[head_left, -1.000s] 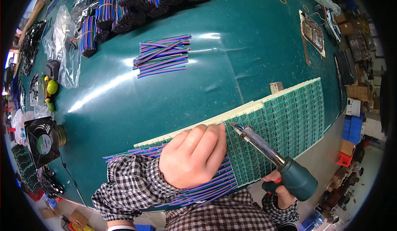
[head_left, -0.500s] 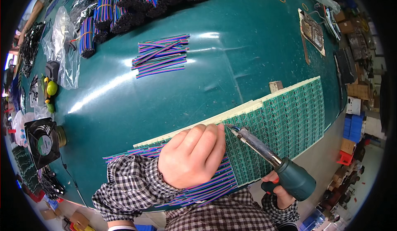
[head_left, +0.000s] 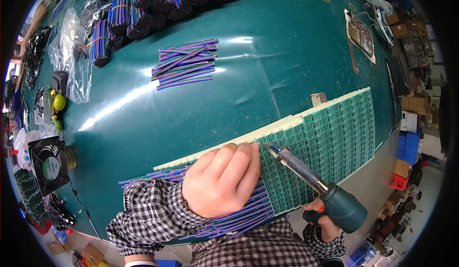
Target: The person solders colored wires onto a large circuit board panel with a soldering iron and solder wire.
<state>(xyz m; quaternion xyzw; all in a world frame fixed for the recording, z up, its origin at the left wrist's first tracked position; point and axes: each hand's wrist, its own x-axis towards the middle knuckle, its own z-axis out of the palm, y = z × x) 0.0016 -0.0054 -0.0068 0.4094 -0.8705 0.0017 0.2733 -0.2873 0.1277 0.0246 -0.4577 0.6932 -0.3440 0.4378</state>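
The probably stiff, hot-tipped soldering iron [head_left: 306, 173] is gripped, suitably, at its handle [head_left: 346, 209] by the fingers of the right hand [head_left: 330, 227]; left hand [head_left: 219, 183] fingers are bunched, any pinch hidden.

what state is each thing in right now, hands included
left hand: curled, fingertips mostly hidden
right hand: wrapped around soldering iron
soldering iron: held, tip angled toward circuit boards
circuit boards: joined in panels
loose wires: crisscrossed in a pile
wire bundles: banded, heaped
fan: standing on edge, running or not unclear
clear plastic bag: crumpled
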